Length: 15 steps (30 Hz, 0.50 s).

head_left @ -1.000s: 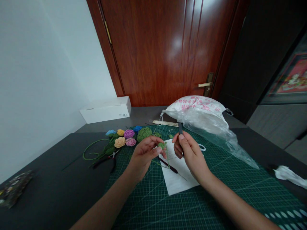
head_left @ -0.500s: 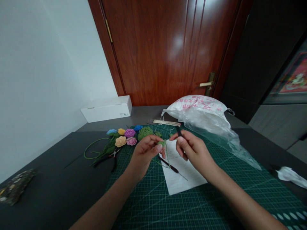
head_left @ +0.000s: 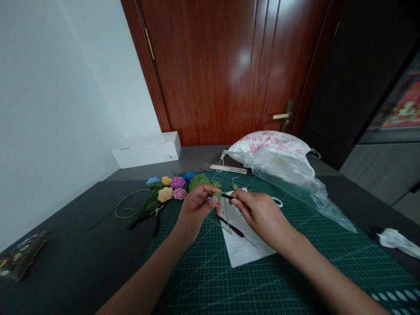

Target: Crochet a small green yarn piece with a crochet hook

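My left hand pinches a small piece of green crochet work, with a strand of green yarn hanging below it. My right hand is closed on a black-handled crochet hook, whose tip points left and meets the green piece. Just how the tip sits in the stitches is too small to see. Beneath the hands lies a white sheet of paper with a second dark-handled hook across it.
Left of the hands are crocheted flowers, black-handled pliers and a ball of green yarn. A green cutting mat covers the table. Behind stand a white box, a ruler and a white plastic bag.
My right hand has turned and come down, swinging the hook from upright to pointing left, against the green piece. White scissor-like loops now show beside that hand. My left hand stays nearly still.
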Available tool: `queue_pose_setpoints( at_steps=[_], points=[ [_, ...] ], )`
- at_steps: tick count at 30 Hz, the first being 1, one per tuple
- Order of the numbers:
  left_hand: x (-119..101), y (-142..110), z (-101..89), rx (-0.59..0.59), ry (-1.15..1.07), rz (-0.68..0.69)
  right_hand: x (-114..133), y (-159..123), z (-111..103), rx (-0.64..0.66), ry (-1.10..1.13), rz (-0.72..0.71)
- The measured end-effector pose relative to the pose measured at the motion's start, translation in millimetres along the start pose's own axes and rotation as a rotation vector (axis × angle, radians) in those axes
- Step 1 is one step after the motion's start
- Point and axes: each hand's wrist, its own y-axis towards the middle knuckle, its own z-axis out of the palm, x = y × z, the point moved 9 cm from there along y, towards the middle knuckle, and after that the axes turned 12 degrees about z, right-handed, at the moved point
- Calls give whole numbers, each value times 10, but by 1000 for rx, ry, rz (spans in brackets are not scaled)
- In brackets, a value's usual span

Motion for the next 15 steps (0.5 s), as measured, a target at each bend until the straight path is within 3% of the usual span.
queue_pose_setpoints(
  at_steps=[15],
  points=[
    [125,-72,5,-20,5,-81,225,-103,87,-84,-386,-225]
  ],
)
